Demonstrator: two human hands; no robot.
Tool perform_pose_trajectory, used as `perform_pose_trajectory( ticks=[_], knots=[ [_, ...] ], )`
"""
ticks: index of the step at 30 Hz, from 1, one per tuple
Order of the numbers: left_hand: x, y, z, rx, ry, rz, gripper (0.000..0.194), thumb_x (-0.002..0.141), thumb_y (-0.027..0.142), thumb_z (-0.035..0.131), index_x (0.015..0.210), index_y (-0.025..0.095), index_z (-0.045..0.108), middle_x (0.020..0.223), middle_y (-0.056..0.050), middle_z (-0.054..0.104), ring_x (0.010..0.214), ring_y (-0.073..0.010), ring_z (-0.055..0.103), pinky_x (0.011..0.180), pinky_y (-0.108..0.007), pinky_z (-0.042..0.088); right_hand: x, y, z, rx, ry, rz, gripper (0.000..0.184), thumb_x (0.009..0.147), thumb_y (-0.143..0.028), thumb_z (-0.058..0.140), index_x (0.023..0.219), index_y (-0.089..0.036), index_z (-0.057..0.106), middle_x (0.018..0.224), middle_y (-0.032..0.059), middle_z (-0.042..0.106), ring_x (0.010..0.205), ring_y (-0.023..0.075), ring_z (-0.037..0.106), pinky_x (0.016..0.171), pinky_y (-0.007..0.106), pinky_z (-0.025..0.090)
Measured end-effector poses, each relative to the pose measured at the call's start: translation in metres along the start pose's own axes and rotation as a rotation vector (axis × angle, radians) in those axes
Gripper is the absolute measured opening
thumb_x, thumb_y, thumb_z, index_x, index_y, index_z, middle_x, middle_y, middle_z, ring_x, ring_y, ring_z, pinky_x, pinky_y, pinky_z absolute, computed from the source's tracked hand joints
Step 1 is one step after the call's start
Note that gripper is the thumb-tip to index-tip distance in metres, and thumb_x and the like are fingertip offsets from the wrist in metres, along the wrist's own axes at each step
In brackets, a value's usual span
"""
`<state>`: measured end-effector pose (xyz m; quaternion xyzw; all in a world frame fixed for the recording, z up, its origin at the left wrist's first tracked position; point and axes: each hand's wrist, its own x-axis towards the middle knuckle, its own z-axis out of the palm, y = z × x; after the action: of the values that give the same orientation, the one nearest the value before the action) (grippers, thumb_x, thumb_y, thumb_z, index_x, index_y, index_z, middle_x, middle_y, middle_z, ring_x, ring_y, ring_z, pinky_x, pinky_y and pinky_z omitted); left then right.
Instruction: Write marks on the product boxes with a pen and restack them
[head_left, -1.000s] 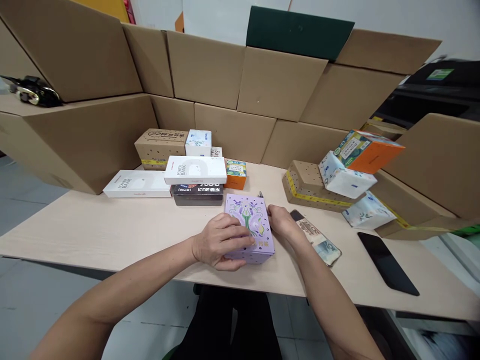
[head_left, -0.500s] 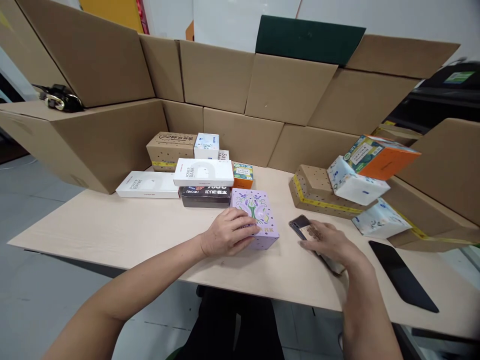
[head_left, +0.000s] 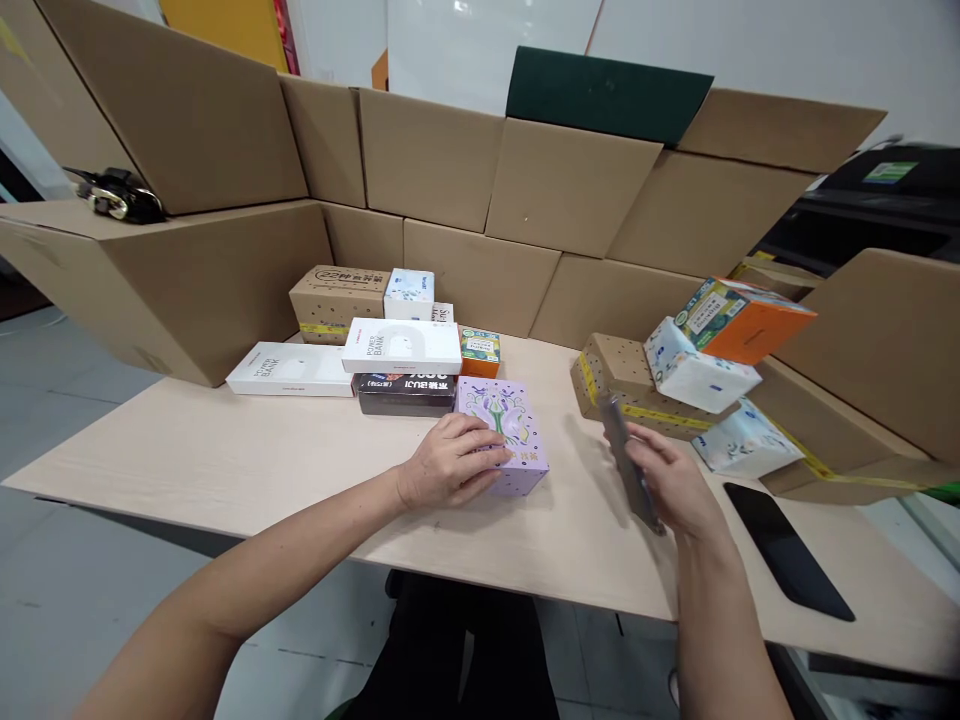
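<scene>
A smartphone is held on its edge above the table by my right hand, fingers closed round its side. Motion blurs it slightly. My left hand lies on a purple patterned box, fingers stretched over its near left part. Just behind that box are a dark box with white lettering and a white power bank box resting on top of it. A small orange and green box sits behind the purple one.
Another white box and a dotted brown carton are at left. On the right, a tissue pack and an orange box lean on brown cartons. A black phone-like slab lies near the right edge. Cardboard walls stand behind.
My right hand has lifted the smartphone off the table and tipped it onto its edge. My left hand stays on the purple box. The view has shifted slightly.
</scene>
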<state>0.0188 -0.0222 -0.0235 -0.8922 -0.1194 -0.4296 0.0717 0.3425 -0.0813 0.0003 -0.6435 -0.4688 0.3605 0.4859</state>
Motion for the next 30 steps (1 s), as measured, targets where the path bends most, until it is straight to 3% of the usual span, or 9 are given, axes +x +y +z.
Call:
perform_pose_trajectory(
  ticks=[4,9,12,14,16,22,30],
  knots=[
    [0.0,0.0,0.0,-0.004,-0.005,-0.009,0.028,0.089,0.026,0.059,0.116,0.024,0.063,0.109,-0.006,0.073,0.101,-0.0226,0.061,0.087,-0.04,0.049,0.008,-0.052,0.023,0.61,-0.147,0.012,0.063,0.087,-0.067,0.038,0.123,-0.023,0.063,0.123,0.0146,0.068,0.097,0.0279,0.069,0.08,0.044,0.055],
    [0.002,0.001,-0.002,0.007,-0.004,0.001,0.028,0.087,0.025,0.062,0.115,0.022,0.063,0.108,-0.006,0.073,0.1,-0.023,0.06,0.086,-0.04,0.049,0.008,-0.098,0.071,0.602,-0.412,0.012,0.064,0.091,-0.062,0.025,0.122,-0.02,0.062,0.112,0.0147,0.071,0.09,0.0275,0.068,0.071,0.044,0.055],
    [0.001,0.001,0.0,0.016,-0.017,-0.002,0.021,0.088,0.026,0.061,0.108,0.021,0.064,0.106,-0.007,0.072,0.101,-0.0235,0.059,0.085,-0.04,0.05,-0.004,-0.097,0.1,0.512,-0.528,0.035,0.068,0.091,-0.063,0.022,0.11,-0.017,0.068,0.092,0.014,0.074,0.084,0.0294,0.069,0.066,0.044,0.055],
    [-0.001,0.0,0.002,-0.003,0.007,-0.004,0.009,0.089,0.027,0.058,0.092,0.021,0.064,0.092,-0.007,0.07,0.098,-0.0231,0.059,0.084,-0.04,0.05,-0.013,-0.088,0.115,0.465,-0.541,0.047,0.065,0.091,-0.062,0.025,0.098,-0.017,0.071,0.083,0.0129,0.074,0.082,0.0291,0.069,0.067,0.043,0.055],
    [-0.003,-0.001,0.004,-0.04,0.054,0.008,0.016,0.091,0.028,0.053,0.078,0.021,0.059,0.076,-0.005,0.064,0.093,-0.0223,0.058,0.083,-0.04,0.05,-0.019,-0.079,0.123,0.441,-0.559,0.063,0.061,0.09,-0.062,0.027,0.092,-0.017,0.07,0.082,0.0125,0.074,0.082,0.0283,0.069,0.068,0.041,0.056],
    [-0.004,0.001,0.004,-0.028,0.041,0.005,0.018,0.091,0.026,0.051,0.074,0.021,0.056,0.07,-0.004,0.058,0.087,-0.0221,0.057,0.079,-0.041,0.051,-0.024,-0.071,0.123,0.574,-0.728,0.2,0.066,0.089,-0.064,0.021,0.104,-0.018,0.067,0.094,0.0127,0.074,0.087,0.0277,0.07,0.071,0.042,0.057],
    [-0.006,0.001,0.005,-0.028,0.052,0.0,0.021,0.091,0.027,0.051,0.072,0.021,0.054,0.069,-0.004,0.056,0.085,-0.0218,0.054,0.08,-0.043,0.052,-0.025,-0.072,0.124,0.699,-0.734,0.252,0.062,0.09,-0.059,0.024,0.104,-0.018,0.068,0.096,0.0131,0.074,0.09,0.0279,0.069,0.07,0.042,0.057]
  ],
)
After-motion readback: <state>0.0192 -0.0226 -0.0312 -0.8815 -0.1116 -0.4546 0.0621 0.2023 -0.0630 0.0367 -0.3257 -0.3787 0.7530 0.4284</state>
